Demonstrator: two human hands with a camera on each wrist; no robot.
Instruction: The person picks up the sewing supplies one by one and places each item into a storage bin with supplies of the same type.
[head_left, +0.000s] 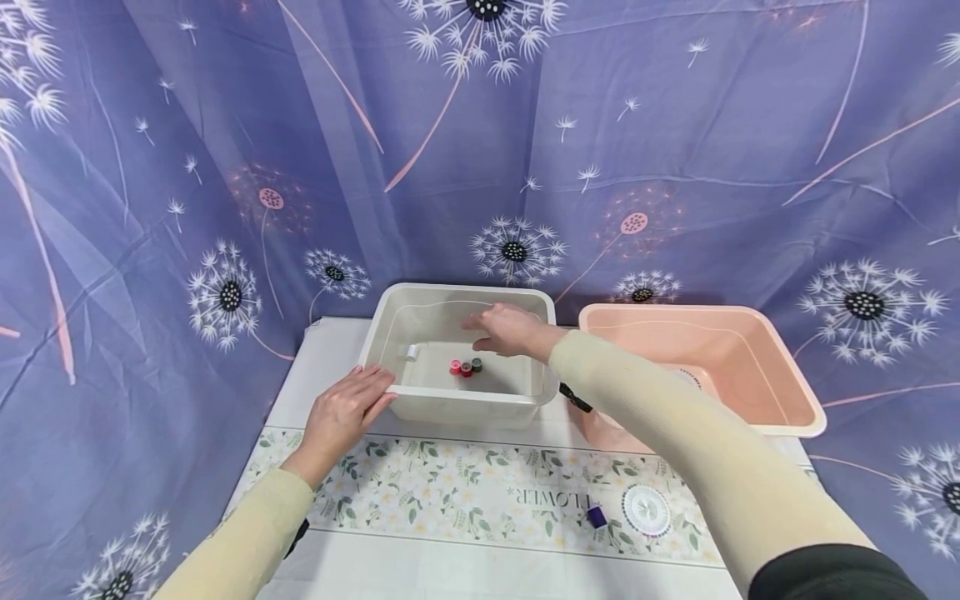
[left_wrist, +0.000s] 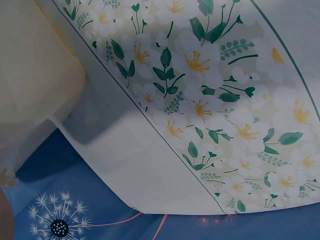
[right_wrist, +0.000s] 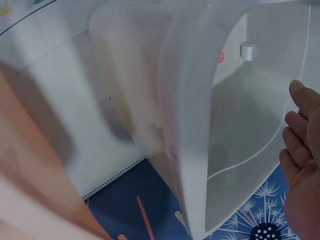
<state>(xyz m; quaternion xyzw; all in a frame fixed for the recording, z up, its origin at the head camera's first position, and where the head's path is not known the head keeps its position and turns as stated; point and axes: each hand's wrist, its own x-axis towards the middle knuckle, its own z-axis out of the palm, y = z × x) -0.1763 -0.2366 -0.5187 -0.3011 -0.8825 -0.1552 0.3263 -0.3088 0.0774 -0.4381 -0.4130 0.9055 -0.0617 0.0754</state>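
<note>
Spools, head view: three tiny ones, pinky-red [head_left: 455,367], darker red [head_left: 467,369] and dark green [head_left: 477,364], bunched on the floor of the pale bin [head_left: 465,393]. White cylinder [head_left: 412,352] sits off by the bin's left wall.
Left hand, head view: this one [head_left: 343,417] is laid over the near-left corner of the rim; can't tell if it's really clamped on or just resting.
Right hand, head view: it [head_left: 510,327] hangs over the bin, fingers loose and apart from the spools, nothing in them that I can see.
My two cents: keep the left light so the bin doesn't tip, and reach in from straight above. A sloppy fingertip would probably scatter that bunch.
Peach bin, head view: the right sleeve [head_left: 660,408] cuts across the bin [head_left: 663,309], so part of its inside is anyone's guess.
Left wrist cam: mostly floral tablecloth [left_wrist: 200,125] and a dim bin corner, no help on the grip.
Right wrist cam: thumb and fingers bend gently with nothing visible between them; the hand runs off the edge, and the blurry rim hides most of the bunch.
</note>
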